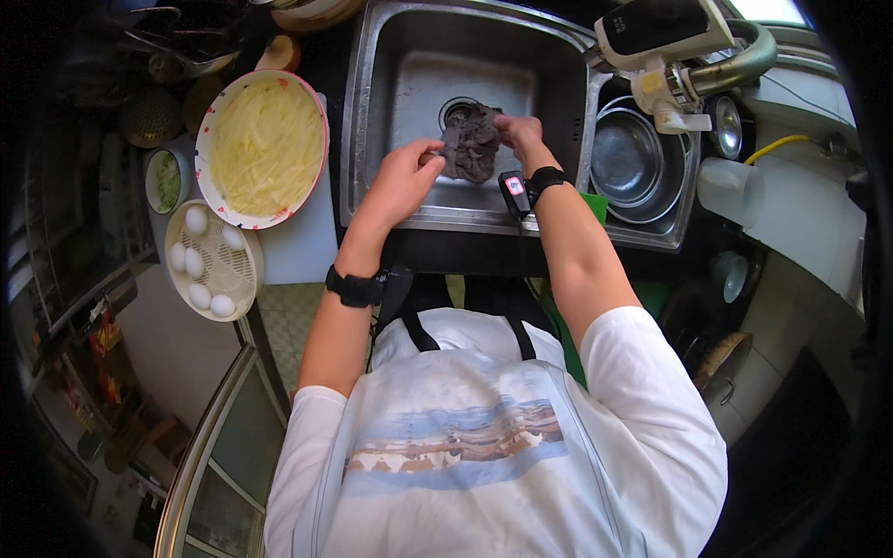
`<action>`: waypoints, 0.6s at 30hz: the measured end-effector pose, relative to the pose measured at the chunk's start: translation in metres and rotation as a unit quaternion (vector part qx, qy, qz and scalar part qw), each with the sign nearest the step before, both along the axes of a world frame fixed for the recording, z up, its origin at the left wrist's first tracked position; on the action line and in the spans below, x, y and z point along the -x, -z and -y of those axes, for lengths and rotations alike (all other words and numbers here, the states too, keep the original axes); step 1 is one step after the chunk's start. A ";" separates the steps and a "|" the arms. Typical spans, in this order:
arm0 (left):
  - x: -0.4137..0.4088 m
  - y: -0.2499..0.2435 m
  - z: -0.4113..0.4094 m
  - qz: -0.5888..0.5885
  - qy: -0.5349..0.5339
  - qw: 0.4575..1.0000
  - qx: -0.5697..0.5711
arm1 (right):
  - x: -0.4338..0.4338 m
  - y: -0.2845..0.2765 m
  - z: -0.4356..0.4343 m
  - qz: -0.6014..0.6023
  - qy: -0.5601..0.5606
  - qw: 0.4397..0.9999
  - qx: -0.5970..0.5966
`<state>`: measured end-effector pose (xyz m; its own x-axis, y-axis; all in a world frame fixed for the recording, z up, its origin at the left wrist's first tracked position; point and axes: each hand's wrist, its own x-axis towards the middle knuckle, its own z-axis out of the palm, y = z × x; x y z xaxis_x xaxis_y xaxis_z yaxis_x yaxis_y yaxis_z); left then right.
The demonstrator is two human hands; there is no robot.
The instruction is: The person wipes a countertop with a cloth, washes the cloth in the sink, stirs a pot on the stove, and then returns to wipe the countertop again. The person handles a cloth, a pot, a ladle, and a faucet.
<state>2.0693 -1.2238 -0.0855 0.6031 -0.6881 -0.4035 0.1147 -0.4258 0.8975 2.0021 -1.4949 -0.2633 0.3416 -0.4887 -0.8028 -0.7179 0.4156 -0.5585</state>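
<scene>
A wet-looking dark grey-brown cloth (471,148) hangs crumpled over the stainless steel sink basin (425,77), partly covering the drain. My right hand (520,132) pinches the cloth at its upper right edge. At the cloth's left edge is my left hand (411,171), its thumb and fingers close to the fabric; whether they grip it is unclear. Both wrists wear black straps with small devices. Left of the sink stands a large bowl of pale yellow shreds (265,146).
A white basket of eggs (244,279) and a small bowl of green pieces (167,183) stand left, near a white cutting board (296,244). Metal pots (628,157) fill the right basin. The faucet (659,91) juts in at upper right, with a plastic container (729,192) beyond.
</scene>
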 end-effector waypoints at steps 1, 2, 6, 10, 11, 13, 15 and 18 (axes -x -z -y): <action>-0.002 0.005 0.007 -0.018 -0.006 1.000 0.010 | 0.000 -0.016 -0.003 0.032 0.007 0.999 -0.008; -0.003 0.009 0.017 -0.046 -0.037 0.998 0.021 | 0.000 -0.033 -0.005 0.066 0.013 0.998 -0.016; -0.019 0.027 0.062 -0.120 -0.137 0.982 0.053 | 0.000 -0.126 0.002 0.282 0.001 0.953 -0.110; -0.030 0.003 0.111 -0.347 -0.265 0.896 0.086 | 0.019 -0.187 0.011 0.383 -0.071 0.909 -0.146; -0.033 -0.004 0.123 -0.445 -0.289 0.843 0.086 | 0.023 -0.185 0.016 0.394 -0.075 0.904 -0.152; -0.024 0.018 0.140 -0.433 -0.206 0.869 0.125 | 0.030 -0.176 0.018 0.394 -0.061 0.905 -0.149; -0.015 0.048 0.152 -0.446 -0.203 0.858 0.154 | 0.035 -0.169 0.023 0.381 -0.058 0.912 -0.140; -0.011 0.076 0.159 -0.488 -0.303 0.796 0.192 | 0.043 -0.166 0.039 0.332 -0.151 0.926 0.098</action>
<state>2.0804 -1.3828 -0.1615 0.3993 -0.5757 -0.7135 0.9168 0.2562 0.3064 1.9595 -1.5337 -0.0970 0.8730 -0.4043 -0.2727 -0.2560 0.0960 -0.9619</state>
